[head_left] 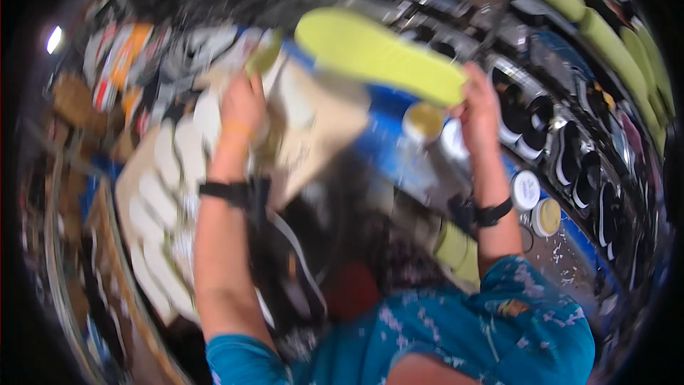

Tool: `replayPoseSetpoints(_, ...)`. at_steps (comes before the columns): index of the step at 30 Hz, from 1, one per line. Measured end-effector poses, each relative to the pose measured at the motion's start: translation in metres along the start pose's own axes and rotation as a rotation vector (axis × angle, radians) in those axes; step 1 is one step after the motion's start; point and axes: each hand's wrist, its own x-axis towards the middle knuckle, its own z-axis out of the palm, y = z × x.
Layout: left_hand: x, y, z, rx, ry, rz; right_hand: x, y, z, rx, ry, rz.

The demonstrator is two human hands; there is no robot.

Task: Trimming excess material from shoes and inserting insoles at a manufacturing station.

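Observation:
My right hand [479,107] grips one end of a yellow-green insole [377,53], fingers pinched at its edge. The insole is held up flat and reaches leftward across the space in front of me. My left hand [244,103] is closed, with a small olive-yellow piece [265,55] standing up from its fingers; blur hides what kind of thing it is. Below and beside the left hand, several off-white insoles [153,199] lie fanned out on a beige board [324,117]. An open tub of yellowish paste [423,122] sits under the held insole, near my right hand.
Black shoes with white soles [568,153] stand in rows at the right. A white lid [526,190] and another yellowish tub [546,217] are near my right forearm. More yellow-green insoles [620,50] line the far right. Orange-and-white packages [128,57] lie far left.

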Motion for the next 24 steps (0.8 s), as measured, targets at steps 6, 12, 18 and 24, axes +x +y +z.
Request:
replayPoseSetpoints(6, -0.145, -0.020, -0.238, -0.642, 0.092, -0.259, -0.067, -0.033, -0.009, 0.150, -0.322, 0.198)
replayPoseSetpoints(12, -0.324, 0.009, -0.370, -0.599, 0.116, -0.826, -0.131, -0.060, 0.017, 0.028, -0.570, 0.454)
replayPoseSetpoints(18, -0.402, 0.053, -0.346, -0.226, -0.012, -0.914, -0.202, -0.084, 0.065, -0.529, -0.743, -0.253)
replayPoseSetpoints(24, -0.415, 0.108, -0.272, 0.134, -0.447, -0.153, -0.297, -0.088, 0.110, -0.452, -1.258, -1.188)
